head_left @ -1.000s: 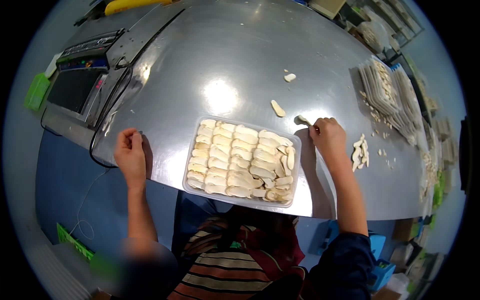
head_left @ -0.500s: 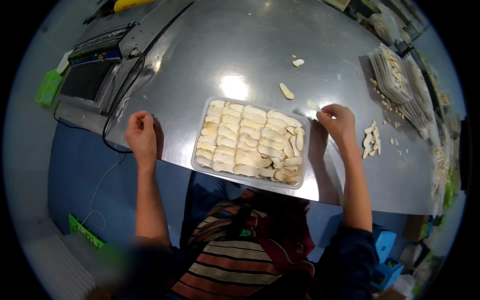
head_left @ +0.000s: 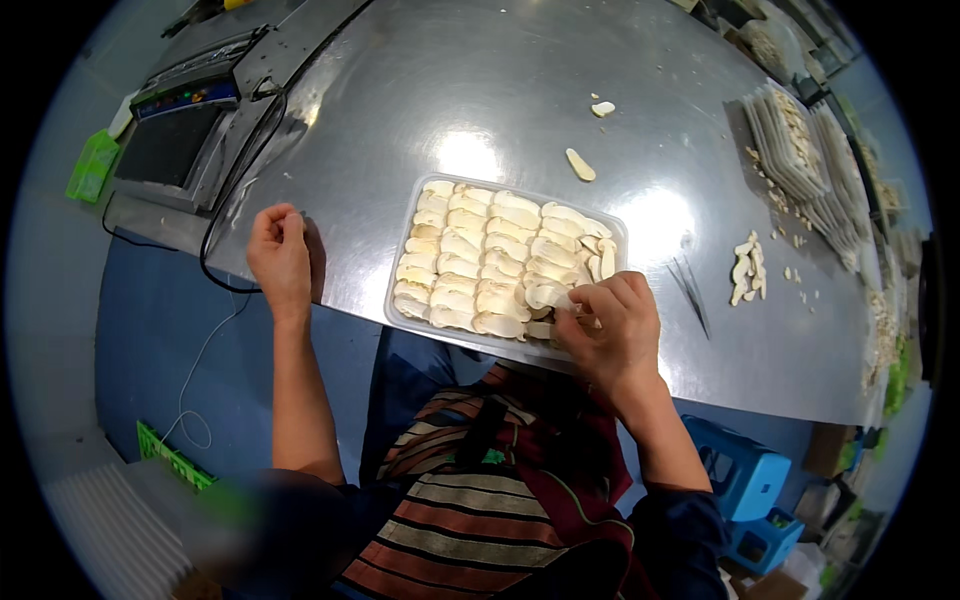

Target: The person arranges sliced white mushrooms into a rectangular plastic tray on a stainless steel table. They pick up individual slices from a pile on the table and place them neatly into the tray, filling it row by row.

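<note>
A clear plastic tray [head_left: 398, 318] holds pale mushroom slices [head_left: 462, 240] in overlapping rows, with looser ones at its right side. Over the tray's near right part, my right hand [head_left: 615, 325] pinches a mushroom slice [head_left: 547, 293] between thumb and fingers; the hand hides that corner. My left hand [head_left: 280, 255] hovers by the table's front edge, left of the tray, fingers curled closed; whatever they may hold is hidden. Thin metal tweezers [head_left: 690, 295] lie right of my right hand. Two loose slices, one long [head_left: 580, 165] and one short [head_left: 602, 109], rest beyond the tray.
A small pile of slices [head_left: 747, 268] lies on the metal table [head_left: 540, 60] at the right. Stacked trays [head_left: 785, 140] with crumbs around them stand behind it. A scale [head_left: 175, 150] and its black cable [head_left: 232, 185] occupy the left. Blue stools [head_left: 745, 470] stand below.
My right hand has moved left and nearer from the table to the tray, carrying the mushroom slice. The tweezers now show where the hand and forearm were. My left hand has barely moved.
</note>
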Action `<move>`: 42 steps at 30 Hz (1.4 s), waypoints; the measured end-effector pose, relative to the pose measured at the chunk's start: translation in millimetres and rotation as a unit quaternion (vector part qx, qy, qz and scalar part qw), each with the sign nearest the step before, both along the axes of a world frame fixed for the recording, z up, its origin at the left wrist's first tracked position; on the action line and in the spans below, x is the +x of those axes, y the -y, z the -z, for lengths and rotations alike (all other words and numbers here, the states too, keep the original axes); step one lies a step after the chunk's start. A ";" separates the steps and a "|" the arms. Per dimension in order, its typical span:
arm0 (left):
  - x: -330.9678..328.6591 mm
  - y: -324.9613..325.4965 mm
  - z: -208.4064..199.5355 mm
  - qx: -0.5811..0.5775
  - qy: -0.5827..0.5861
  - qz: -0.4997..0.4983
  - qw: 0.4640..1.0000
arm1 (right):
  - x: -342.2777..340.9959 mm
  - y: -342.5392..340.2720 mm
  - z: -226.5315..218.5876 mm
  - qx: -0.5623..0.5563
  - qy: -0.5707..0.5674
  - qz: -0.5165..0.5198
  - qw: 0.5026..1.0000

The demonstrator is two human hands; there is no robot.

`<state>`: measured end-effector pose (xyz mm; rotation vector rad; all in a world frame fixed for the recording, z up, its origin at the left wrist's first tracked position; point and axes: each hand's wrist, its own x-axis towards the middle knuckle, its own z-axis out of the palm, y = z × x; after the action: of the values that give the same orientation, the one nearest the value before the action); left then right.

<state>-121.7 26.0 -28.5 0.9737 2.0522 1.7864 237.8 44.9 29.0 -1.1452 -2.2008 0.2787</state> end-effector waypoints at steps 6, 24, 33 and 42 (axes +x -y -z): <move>-3.4 2.4 4.6 -0.003 -0.018 -0.007 1.000 | 38.6 -56.8 -11.0 0.030 0.044 0.181 0.982; 4.5 -2.4 -6.6 0.002 0.015 0.009 1.000 | 19.8 -301.4 25.6 -0.193 0.167 0.124 0.959; 6.6 -1.3 -1.9 0.023 0.006 0.010 1.000 | 33.7 -215.5 15.5 -0.081 0.125 0.062 0.987; -4.0 1.3 7.4 0.042 0.027 0.031 0.998 | 38.6 -198.7 4.3 -0.219 0.147 0.091 0.960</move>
<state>-125.7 24.7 -36.0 0.9896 1.9095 1.8591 276.5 243.6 24.7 -1.7138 -2.3313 0.5694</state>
